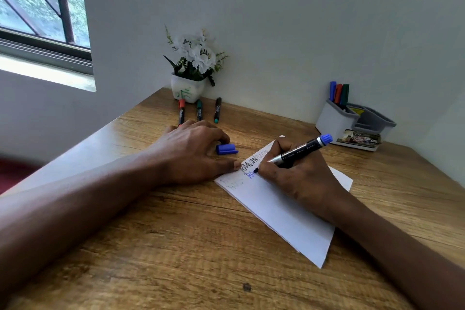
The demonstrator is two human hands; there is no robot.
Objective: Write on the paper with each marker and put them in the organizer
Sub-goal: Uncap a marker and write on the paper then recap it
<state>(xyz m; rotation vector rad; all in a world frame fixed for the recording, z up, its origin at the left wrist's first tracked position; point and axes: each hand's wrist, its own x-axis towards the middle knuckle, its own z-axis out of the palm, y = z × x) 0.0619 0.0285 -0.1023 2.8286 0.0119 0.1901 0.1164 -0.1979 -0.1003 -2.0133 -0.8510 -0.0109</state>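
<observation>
My right hand [299, 176] grips an uncapped blue marker [299, 152], its tip touching the white paper [281, 211] beside fresh blue letters under a line of black writing. My left hand [193, 151] lies flat on the table, its thumb pressing the paper's left edge. The marker's blue cap [226, 149] lies next to the left fingers. Three capped markers lie near the wall: a red-capped marker [181, 112], a green-capped marker [199, 110] and a black-capped marker [217, 110]. The grey organizer [334, 121] at the back right holds blue, red and green markers.
A white pot of white flowers [192, 70] stands in the corner behind the three markers. The wooden table [176, 246] meets the wall at the back and right. A window [42, 7] is at the upper left.
</observation>
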